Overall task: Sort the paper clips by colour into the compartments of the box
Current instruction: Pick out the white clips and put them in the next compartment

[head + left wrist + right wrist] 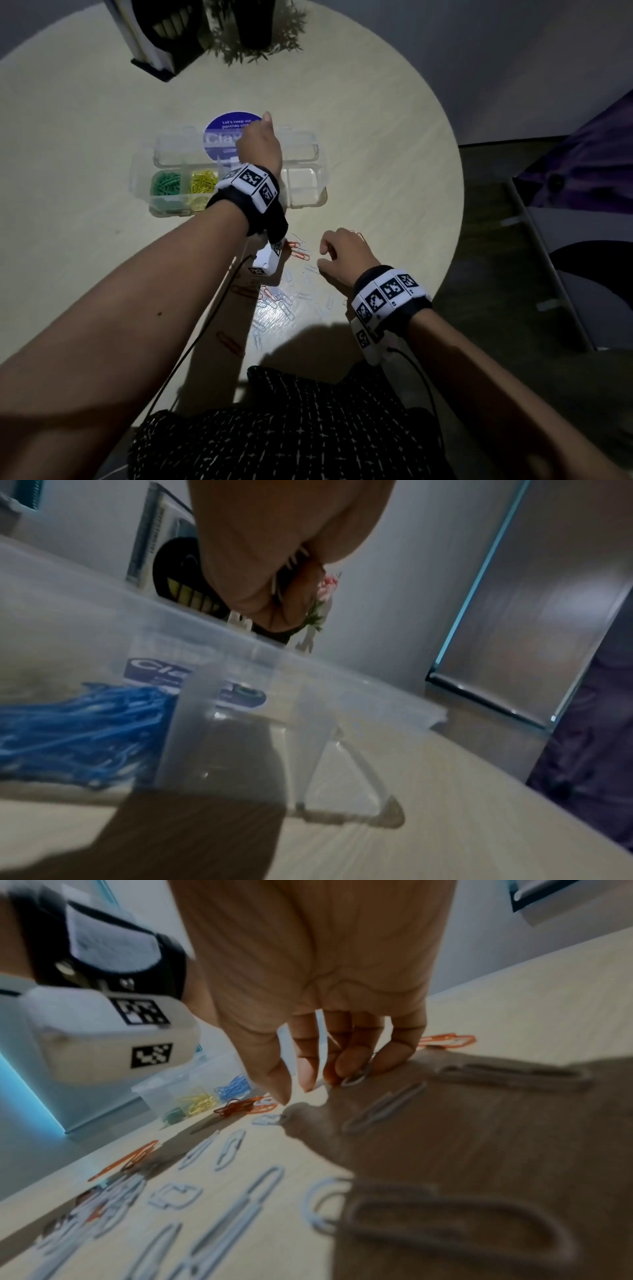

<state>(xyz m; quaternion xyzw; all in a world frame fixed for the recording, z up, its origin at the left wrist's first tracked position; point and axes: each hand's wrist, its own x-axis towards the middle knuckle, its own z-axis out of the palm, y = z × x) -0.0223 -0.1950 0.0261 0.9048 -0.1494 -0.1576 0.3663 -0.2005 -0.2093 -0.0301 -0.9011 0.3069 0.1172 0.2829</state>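
Head view: clear box point(305, 192), left grip point(259, 144) clamped on white clips point(281, 587), right grip point(342, 255) pinching another.

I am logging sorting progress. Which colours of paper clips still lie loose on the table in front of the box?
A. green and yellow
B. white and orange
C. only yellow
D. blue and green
B: white clips and orange clips lie loose on the table; the green, yellow and blue ones sit in the box.

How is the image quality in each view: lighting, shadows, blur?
Head view: dim, strongly vignetted, with glare on the table among the loose clips and the person's shadow at the near edge. Left wrist view: motion-blurred; the blue clips smear, and the left hand is soft. Right wrist view: near white clips out of focus; the right hand casts a broad shadow.
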